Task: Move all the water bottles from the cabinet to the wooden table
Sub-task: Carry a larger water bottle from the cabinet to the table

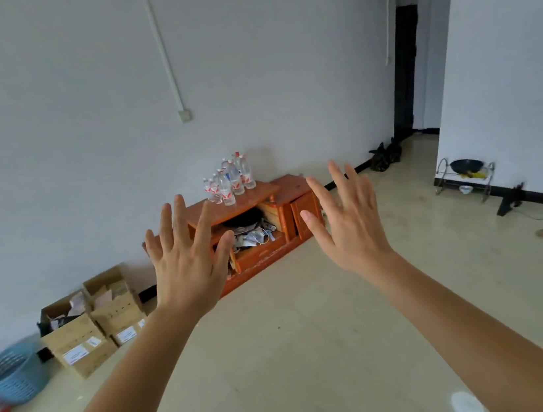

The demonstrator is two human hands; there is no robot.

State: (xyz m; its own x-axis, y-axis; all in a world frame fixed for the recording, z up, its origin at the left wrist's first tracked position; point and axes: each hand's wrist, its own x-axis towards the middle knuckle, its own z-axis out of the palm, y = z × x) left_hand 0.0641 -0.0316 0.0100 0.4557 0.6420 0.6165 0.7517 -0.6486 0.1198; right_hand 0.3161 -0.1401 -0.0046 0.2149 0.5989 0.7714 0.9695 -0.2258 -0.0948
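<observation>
I hold my left hand (186, 262) and right hand (351, 219) mid-frame, fingers (180, 218) spread wide, holding nothing, before the bottles (229, 181).

Both arms reach forward over the pale floor (298, 340), left hand (184, 262) and right hand (352, 226) empty with fingers (319, 196) spread wide. Ahead, a cluster of water bottles (230, 181) stands upright on the orange cabinet (266, 227) against the white wall. Cardboard boxes (95, 322) and a blue basket (12, 373) sit to its left.
</observation>
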